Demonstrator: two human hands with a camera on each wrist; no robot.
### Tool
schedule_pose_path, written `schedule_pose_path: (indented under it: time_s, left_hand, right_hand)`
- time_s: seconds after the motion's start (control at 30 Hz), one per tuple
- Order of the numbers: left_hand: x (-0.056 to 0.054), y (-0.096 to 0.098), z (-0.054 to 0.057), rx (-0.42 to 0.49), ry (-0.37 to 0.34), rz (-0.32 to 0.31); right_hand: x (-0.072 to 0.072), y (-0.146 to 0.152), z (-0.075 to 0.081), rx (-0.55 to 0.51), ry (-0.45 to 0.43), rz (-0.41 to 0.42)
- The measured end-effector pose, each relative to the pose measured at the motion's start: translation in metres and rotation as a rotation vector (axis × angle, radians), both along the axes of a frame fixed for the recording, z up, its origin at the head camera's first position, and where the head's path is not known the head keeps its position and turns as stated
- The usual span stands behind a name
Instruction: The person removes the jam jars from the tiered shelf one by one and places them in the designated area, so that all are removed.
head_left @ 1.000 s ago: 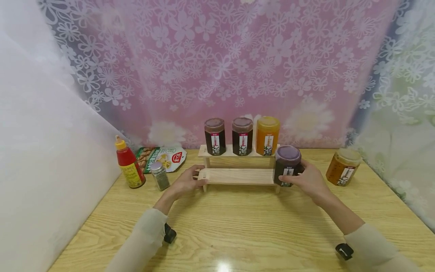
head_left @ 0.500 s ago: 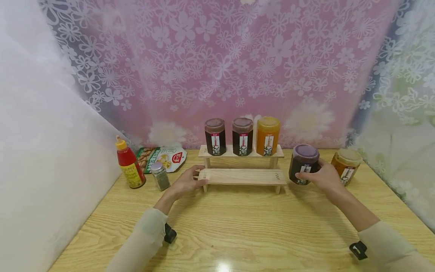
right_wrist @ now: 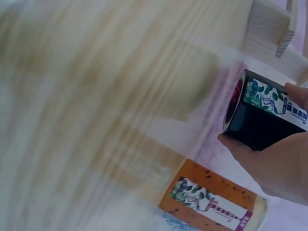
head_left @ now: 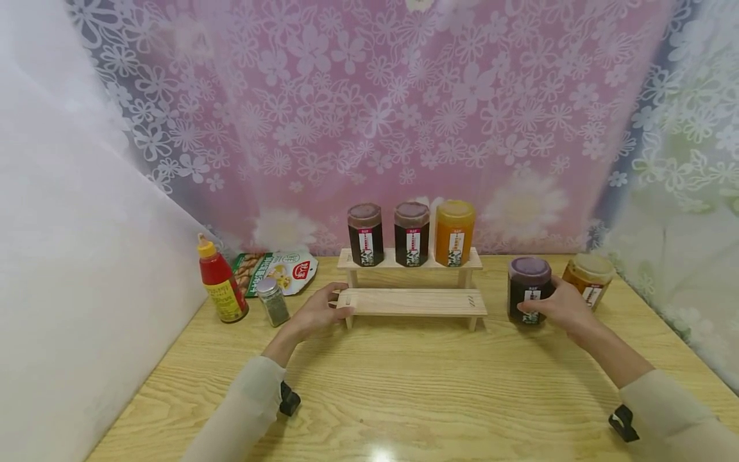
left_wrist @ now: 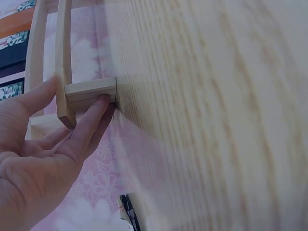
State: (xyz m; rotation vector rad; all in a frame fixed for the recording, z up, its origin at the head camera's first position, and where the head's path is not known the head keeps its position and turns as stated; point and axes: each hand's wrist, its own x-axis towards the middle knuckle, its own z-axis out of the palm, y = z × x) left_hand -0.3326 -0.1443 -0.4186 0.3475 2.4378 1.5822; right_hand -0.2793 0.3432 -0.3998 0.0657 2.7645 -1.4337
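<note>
The person's right grip (head_left: pixel 562 307) is holding a dark jar (head_left: pixel 524 287) with a purple lid, the thumb lying along its front by the white label and the fingers passing round behind it. This jar is standing upright in the grasp to the right of a wooden rack (head_left: pixel 412 302), apart from it, and in the right wrist view its base is appearing just clear of the surface (head_left: pixel 369 385). Close by on its right, an amber jar (head_left: pixel 590 276) with a pale lid is resting on the surface, partly hidden by the hand. The left grip (head_left: pixel 319 309) is pinching the left end of the rack's lower shelf, its thumb pressing on top and its fingers reaching underneath beside the leg. On the upper shelf, 3 jars are standing upright in a row: 2 dark-filled jars (head_left: pixel 365 239) at the left and centre, and an orange jar (head_left: pixel 455 236) at the right. Left of the rack, a small shaker (head_left: pixel 273 301) and a red squeeze bottle (head_left: pixel 222 285) with a yellow cap are standing on the surface, while a green and white packet (head_left: pixel 283 273) is lying behind them. A pink flowered curtain (head_left: pixel 404 115) is hanging behind everything.
</note>
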Motion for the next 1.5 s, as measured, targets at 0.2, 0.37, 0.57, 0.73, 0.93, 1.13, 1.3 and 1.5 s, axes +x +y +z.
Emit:
schedule_pose_path:
  time_s: [0.2, 0.37, 0.57, 0.73, 0.93, 1.13, 1.3, 1.5]
  left_hand:
    - [0.000, 0.000, -0.001, 0.001, -0.004, 0.000]
    - [-0.001, -0.001, -0.002, 0.007, -0.006, 0.000]
    - [-0.002, -0.002, -0.001, -0.002, 0.007, 0.003]
    - [-0.002, -0.001, -0.004, 0.000, 0.008, -0.001]
    - [-0.002, 0.000, -0.003, 0.013, -0.004, -0.007]
    - [-0.001, 0.000, -0.001, 0.011, -0.007, -0.013]
    - [-0.001, -0.001, -0.001, 0.009, -0.005, -0.006]
    - [0.000, -0.001, -0.001, 0.009, -0.005, -0.007]
  right_hand:
    - [-0.004, 0.008, -0.005, -0.002, -0.030, 0.014]
    - [-0.010, 0.012, -0.005, 0.006, -0.036, 0.028]
    - [-0.020, 0.014, -0.003, 0.010, -0.030, 0.031]
    - [-0.026, 0.017, -0.005, 0.001, -0.040, 0.016]
    - [-0.032, 0.020, -0.009, -0.011, -0.037, 0.001]
    - [-0.034, 0.022, -0.009, -0.017, -0.066, -0.013]
    - [-0.033, 0.021, -0.008, -0.029, -0.068, 0.001]
    - [-0.034, 0.023, -0.010, -0.029, -0.068, 0.013]
